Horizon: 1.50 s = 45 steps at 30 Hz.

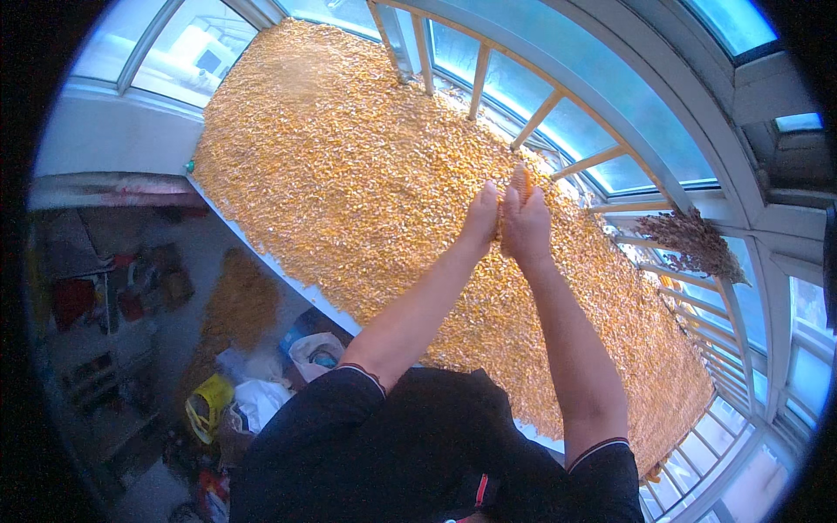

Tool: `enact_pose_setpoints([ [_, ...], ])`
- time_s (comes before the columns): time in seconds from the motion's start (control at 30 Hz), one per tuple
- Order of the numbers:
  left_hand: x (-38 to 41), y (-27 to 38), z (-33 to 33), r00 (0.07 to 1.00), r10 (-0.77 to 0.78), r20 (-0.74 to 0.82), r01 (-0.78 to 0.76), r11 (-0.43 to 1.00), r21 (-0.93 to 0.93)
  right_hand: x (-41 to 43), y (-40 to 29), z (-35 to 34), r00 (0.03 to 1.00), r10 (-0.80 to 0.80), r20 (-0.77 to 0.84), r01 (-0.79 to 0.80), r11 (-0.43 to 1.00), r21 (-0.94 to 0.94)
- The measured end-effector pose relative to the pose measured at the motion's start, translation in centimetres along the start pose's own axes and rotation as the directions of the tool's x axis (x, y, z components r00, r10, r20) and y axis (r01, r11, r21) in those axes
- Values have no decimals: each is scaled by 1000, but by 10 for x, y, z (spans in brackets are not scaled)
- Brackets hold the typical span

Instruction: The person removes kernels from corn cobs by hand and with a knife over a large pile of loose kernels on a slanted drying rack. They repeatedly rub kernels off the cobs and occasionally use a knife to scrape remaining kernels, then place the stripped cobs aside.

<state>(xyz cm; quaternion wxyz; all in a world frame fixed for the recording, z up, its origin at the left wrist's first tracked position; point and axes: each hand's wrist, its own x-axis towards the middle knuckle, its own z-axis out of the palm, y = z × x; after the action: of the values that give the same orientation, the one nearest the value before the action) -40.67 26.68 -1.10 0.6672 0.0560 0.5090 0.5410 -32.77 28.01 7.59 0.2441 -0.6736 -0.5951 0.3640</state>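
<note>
A thick layer of loose corn kernels (pixel 366 196), yellow and whitish, covers a broad ledge beneath the windows. Over its far side, my right hand (pixel 526 225) is closed around an ear of corn (pixel 521 183), whose orange-yellow tip sticks up past the fingers. My left hand (pixel 482 214) is close against the right one, thumb upward. Its fingers are mostly hidden, so I cannot tell whether it grips the ear or something else.
Railing bars (pixel 480 82) run along the windows, with a bundle of dried seed heads (pixel 693 245) on them. The ledge's white edge (pixel 314 294) drops to a lower floor holding more grain (pixel 239 301), a yellow container (pixel 209 408) and white bags (pixel 261 399).
</note>
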Motion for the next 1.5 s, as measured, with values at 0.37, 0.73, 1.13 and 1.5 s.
enact_pose_setpoints([
  [0.37, 5, 35, -44, 990, -20, 137, 31, 997, -77, -9, -39, 32, 984, -170, 48, 173, 981, -82],
  [0.73, -3, 52, -39, 890, 401, 217, -453, 727, 516, 22, -27, 28, 999, -47, -5, 47, 999, -16],
  [1.13, -32, 14, -17, 979, -124, 163, 133, 990, -47, -40, -11, 7, 996, -40, 79, 44, 998, -46],
  [1.5, -47, -32, -35, 980, 64, 187, -119, 946, 300, -45, 38, 7, 993, 119, 16, -118, 992, -51],
])
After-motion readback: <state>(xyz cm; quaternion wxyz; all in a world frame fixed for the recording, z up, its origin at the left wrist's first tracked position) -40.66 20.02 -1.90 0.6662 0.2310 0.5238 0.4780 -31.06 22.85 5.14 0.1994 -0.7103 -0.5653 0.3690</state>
